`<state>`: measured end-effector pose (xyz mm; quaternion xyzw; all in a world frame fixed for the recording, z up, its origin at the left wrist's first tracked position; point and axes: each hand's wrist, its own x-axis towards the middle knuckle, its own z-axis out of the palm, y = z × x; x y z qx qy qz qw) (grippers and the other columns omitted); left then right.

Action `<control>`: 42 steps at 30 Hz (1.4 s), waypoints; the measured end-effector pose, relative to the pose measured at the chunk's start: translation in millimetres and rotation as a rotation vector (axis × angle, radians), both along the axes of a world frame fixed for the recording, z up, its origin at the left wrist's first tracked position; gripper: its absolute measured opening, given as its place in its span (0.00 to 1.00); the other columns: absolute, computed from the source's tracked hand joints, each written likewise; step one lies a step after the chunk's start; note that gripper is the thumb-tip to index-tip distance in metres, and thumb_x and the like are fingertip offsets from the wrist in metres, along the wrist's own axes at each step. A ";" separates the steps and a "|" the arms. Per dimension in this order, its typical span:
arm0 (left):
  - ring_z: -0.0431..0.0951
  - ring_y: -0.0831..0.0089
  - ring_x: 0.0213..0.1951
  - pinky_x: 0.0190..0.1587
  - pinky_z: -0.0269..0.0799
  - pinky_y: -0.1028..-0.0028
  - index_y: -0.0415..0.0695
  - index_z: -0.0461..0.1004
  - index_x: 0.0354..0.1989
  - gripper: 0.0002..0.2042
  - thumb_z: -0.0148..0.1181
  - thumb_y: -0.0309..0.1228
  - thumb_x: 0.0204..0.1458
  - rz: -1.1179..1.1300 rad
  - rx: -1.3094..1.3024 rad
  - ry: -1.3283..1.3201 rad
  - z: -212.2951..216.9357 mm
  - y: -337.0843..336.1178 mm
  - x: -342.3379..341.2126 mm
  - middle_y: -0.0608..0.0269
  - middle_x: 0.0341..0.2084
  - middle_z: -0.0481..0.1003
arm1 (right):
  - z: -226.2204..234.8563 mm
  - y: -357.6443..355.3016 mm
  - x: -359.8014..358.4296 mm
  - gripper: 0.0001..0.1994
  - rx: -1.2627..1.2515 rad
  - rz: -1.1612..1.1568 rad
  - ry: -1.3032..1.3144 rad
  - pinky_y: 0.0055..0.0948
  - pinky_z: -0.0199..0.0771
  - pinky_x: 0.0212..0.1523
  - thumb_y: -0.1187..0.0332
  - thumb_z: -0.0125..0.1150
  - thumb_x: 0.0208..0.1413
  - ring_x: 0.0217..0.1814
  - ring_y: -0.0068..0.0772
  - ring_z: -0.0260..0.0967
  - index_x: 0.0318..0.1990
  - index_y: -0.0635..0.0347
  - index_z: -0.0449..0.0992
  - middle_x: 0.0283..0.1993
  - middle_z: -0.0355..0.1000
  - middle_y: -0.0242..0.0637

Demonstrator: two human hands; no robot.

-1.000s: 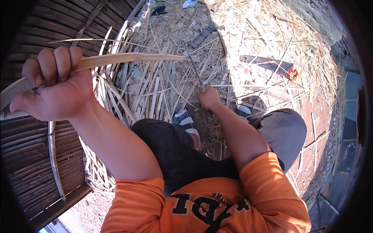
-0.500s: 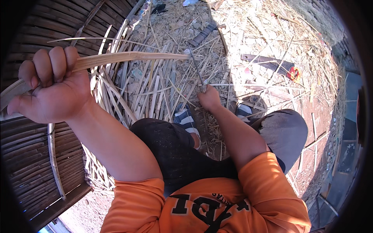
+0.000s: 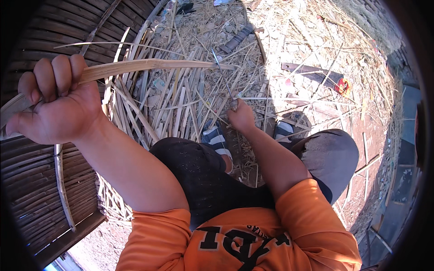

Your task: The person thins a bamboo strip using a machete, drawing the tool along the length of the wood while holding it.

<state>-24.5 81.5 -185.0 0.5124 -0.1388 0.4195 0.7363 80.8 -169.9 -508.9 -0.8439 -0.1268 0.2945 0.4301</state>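
Observation:
My left hand is raised at the left, its fingers wrapped round a long pale bamboo strip. The strip runs rightward from the fist and tapers to a tip in front of me. My right hand is closed round the handle of a knife, low between my knees. Its thin blade points up and away, crossing the strip close to the tip. Whether the edge bites into the bamboo I cannot tell. Most of the handle is hidden in my fist.
Split bamboo strips lie heaped left of my feet, beside a slatted bamboo wall. A dark ribbed cylindrical piece rests beyond the blade. To the right lies a dark flat bar with an orange-red end. Shavings litter the ground.
The knife has shifted slightly left along the strip, its blade leaning further left. My left hand has moved a little left with the strip.

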 end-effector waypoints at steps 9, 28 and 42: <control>0.45 0.78 0.17 0.25 0.42 0.73 0.55 0.58 0.22 0.37 0.39 0.82 0.45 0.024 -0.030 0.012 -10.7 16.0 -0.1 0.74 0.13 0.49 | -45.3 -16.5 30.3 0.21 -0.214 -0.111 0.342 0.51 0.75 0.47 0.62 0.66 0.48 0.44 0.63 0.77 0.48 0.64 0.76 0.37 0.79 0.59; 0.54 0.81 0.18 0.23 0.52 0.74 0.47 0.61 0.23 0.37 0.30 0.73 0.57 0.093 0.208 -0.078 44.5 -95.6 17.5 0.74 0.14 0.56 | 147.2 -20.7 40.2 0.21 0.508 0.051 -0.220 0.33 0.73 0.51 0.74 0.61 0.58 0.49 0.30 0.74 0.59 0.66 0.71 0.51 0.76 0.44; 0.72 0.72 0.21 0.28 0.68 0.66 0.39 0.74 0.23 0.26 0.50 0.49 0.67 0.131 0.272 -0.201 145.4 -221.7 27.4 0.59 0.15 0.72 | 272.7 -56.8 4.9 0.09 0.713 0.185 -0.573 0.20 0.68 0.33 0.67 0.57 0.65 0.33 0.16 0.70 0.45 0.63 0.73 0.34 0.75 0.30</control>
